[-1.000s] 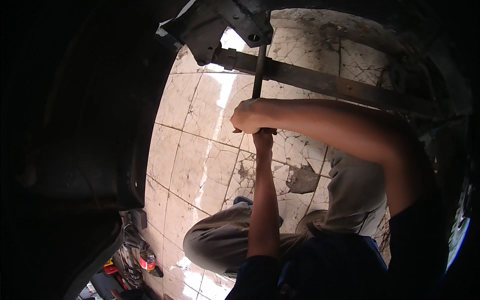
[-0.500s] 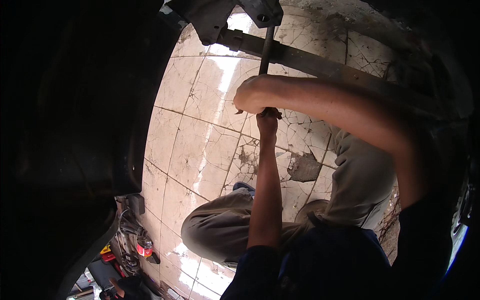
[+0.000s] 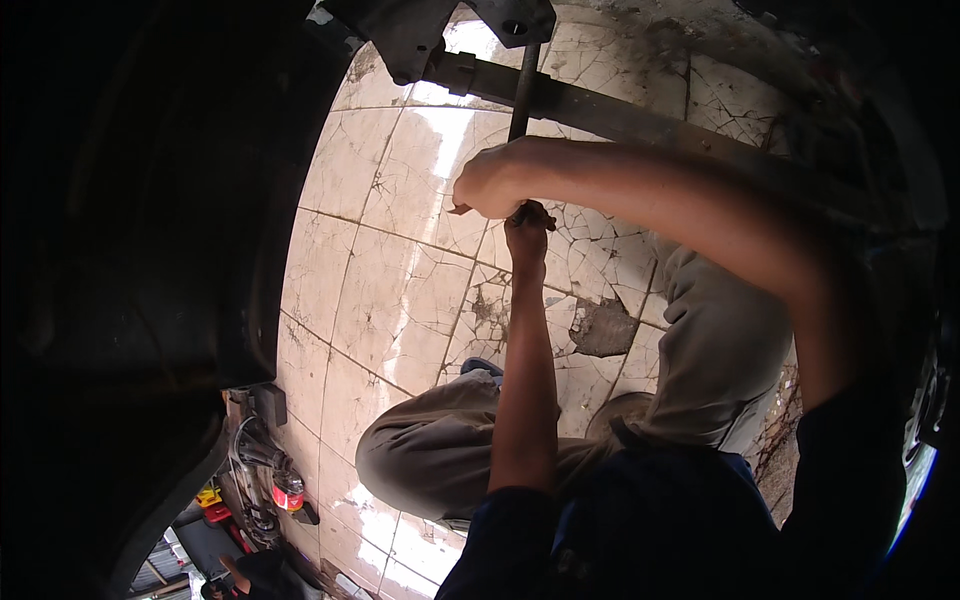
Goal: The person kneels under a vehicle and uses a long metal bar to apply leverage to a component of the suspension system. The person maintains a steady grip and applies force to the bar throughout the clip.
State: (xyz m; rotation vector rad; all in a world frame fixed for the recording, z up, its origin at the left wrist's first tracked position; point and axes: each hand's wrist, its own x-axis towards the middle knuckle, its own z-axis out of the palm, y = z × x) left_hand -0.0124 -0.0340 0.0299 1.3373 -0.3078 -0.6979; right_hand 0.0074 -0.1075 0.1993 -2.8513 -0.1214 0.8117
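My right hand (image 3: 490, 182), its arm coming from the right, is closed around a dark metal rod (image 3: 523, 98). My left hand (image 3: 528, 230), reaching up from the lower edge, grips the same rod just below my right hand; part of its fingers is hidden. The rod runs up across a long steel beam (image 3: 610, 112) to a dark bracket with holes (image 3: 490, 20); where it ends there is hidden. The rod's lower end is mostly covered by my hands.
Dark bodywork (image 3: 150, 250) fills the left side. Below are cracked floor tiles (image 3: 340, 290) and my bent legs (image 3: 410, 455). At lower left lie greasy parts (image 3: 250, 470), a red-labelled bottle (image 3: 287, 492), yellow and red items (image 3: 210, 500), and another person's arm (image 3: 240, 575).
The whole view has shifted, so bracket, beam and hands appear higher in the picture. My hands keep their grip on the rod at about the same distance from the bracket.
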